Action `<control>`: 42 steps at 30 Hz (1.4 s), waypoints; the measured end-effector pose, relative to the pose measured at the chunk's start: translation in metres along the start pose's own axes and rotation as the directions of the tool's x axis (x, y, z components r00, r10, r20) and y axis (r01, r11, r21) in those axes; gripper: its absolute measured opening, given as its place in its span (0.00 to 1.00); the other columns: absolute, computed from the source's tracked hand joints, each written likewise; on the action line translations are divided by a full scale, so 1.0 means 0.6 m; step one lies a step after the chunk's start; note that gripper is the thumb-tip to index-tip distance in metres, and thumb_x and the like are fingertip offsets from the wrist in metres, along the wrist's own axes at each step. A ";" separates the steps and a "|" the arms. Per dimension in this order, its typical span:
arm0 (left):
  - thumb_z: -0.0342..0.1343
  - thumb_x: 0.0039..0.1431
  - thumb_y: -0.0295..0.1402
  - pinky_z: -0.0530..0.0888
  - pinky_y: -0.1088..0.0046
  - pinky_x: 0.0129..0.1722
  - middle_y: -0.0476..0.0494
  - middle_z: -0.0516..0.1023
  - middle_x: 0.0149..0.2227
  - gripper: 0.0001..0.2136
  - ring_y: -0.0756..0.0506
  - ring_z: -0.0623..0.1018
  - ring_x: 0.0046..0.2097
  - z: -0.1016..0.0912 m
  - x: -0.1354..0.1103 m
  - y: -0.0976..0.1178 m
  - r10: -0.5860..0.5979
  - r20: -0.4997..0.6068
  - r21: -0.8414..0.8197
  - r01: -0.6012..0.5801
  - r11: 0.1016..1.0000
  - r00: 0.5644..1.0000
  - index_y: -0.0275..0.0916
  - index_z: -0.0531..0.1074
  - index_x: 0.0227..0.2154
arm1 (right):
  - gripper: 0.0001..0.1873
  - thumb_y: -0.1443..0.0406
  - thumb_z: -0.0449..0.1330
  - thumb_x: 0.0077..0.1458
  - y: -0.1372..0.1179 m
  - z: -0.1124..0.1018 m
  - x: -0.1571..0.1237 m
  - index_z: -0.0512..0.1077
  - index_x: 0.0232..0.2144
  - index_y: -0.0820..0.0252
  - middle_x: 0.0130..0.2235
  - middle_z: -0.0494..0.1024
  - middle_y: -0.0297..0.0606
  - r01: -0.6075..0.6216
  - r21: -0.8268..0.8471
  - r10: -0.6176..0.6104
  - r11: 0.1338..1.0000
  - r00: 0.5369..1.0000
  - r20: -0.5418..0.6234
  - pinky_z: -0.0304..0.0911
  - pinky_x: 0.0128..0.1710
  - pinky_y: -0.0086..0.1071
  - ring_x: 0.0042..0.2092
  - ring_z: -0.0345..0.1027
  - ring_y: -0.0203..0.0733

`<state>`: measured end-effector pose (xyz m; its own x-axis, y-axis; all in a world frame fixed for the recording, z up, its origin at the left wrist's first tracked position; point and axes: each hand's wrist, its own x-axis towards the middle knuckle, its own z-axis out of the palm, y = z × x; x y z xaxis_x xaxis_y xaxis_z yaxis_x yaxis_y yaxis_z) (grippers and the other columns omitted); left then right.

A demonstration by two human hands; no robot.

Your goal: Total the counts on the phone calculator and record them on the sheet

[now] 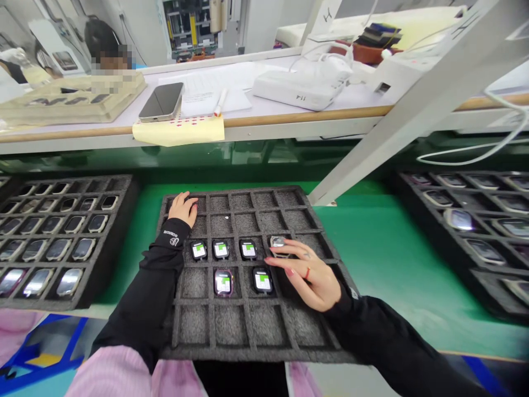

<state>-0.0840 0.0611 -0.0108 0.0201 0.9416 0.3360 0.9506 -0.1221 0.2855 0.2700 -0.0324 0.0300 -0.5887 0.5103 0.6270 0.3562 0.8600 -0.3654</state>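
Observation:
A grey foam tray (194,353) with square compartments lies in front of me. Several square smartwatches sit in its middle rows, screens lit white and green, among them a black watch (262,280) and a watch with a pinkish case (223,282). My right hand (316,278) is over the tray's right part, fingers stretched and apart, the tips at a silver watch (278,241) that they partly cover. It does not appear to grip that watch. My left hand (182,210) rests at the tray's far left corner, fingers loosely spread, nothing visible in it.
Foam trays of watches stand at left (134,190) and right (458,286) on the green bench (372,237). A slanted white post (372,143) rises behind my tray. The shelf above holds a phone (162,102), a marker (221,103) and a white box (289,88). Beyond is a person.

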 end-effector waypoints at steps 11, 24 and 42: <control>0.47 0.59 0.34 0.61 0.56 0.61 0.41 0.67 0.57 0.15 0.38 0.63 0.60 -0.008 -0.002 0.015 -0.040 -0.009 -0.007 0.040 0.999 0.999 0.42 0.74 0.45 | 0.22 0.73 0.50 0.53 -0.038 0.007 0.000 0.69 0.49 0.60 0.36 0.81 0.38 0.117 0.187 -0.136 0.975 0.986 0.092 0.51 0.59 0.55 0.50 0.71 0.47; 0.49 0.58 0.30 0.63 0.59 0.59 0.43 0.70 0.51 0.12 0.40 0.66 0.56 -0.015 0.003 0.021 -0.084 -0.068 -0.038 0.082 0.996 0.994 0.44 0.76 0.40 | 0.18 0.73 0.49 0.55 -0.024 0.009 0.011 0.72 0.45 0.57 0.36 0.81 0.38 0.041 0.098 -0.044 0.994 0.999 0.031 0.60 0.55 0.50 0.44 0.74 0.43; 0.50 0.56 0.26 0.68 0.61 0.53 0.42 0.69 0.43 0.11 0.40 0.68 0.49 -0.015 0.017 0.025 -0.161 -0.095 -0.047 0.157 0.986 0.982 0.44 0.77 0.33 | 0.19 0.72 0.49 0.58 -0.089 0.092 0.056 0.67 0.51 0.59 0.40 0.80 0.37 0.095 0.258 -0.153 0.962 0.964 0.217 0.44 0.64 0.55 0.53 0.68 0.41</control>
<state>-0.0726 0.0661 0.0050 -0.1628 0.9151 0.3690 0.9264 0.0131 0.3763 0.1913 -0.0608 0.0325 -0.7796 0.3621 0.5109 0.0999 0.8773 -0.4694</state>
